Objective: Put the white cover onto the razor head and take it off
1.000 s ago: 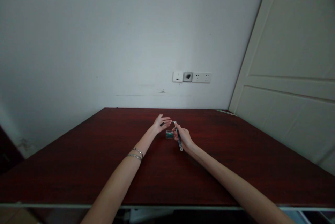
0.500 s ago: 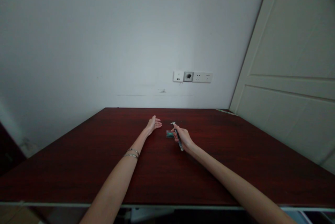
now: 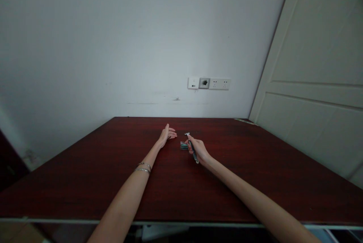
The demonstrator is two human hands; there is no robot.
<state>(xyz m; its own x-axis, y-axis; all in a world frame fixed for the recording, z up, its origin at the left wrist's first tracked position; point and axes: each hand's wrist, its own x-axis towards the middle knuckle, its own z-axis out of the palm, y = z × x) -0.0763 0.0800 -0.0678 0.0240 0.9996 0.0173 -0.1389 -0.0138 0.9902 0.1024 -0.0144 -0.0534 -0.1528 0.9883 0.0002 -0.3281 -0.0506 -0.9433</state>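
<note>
My right hand [image 3: 198,149] is closed round a slim razor-like tool [image 3: 191,147] with a dark handle and a pale head that points away from me. Just left of that hand a small greenish cartridge holder [image 3: 183,145] lies on the dark red table [image 3: 181,182]. My left hand [image 3: 167,134] rests low on the table further left, fingers stretched out and pointing right. I cannot tell whether anything small lies under its fingers. Two thin bracelets [image 3: 143,167] circle my left wrist.
The table meets a white wall with a row of wall sockets [image 3: 209,83] above its far edge. A pale panelled door [image 3: 314,95] stands at the right, close to the table's far right corner.
My left hand, raised near the tool's head with a small dark piece at its fingers, has dropped left onto the table; the piece no longer shows. The right hand has barely moved.
</note>
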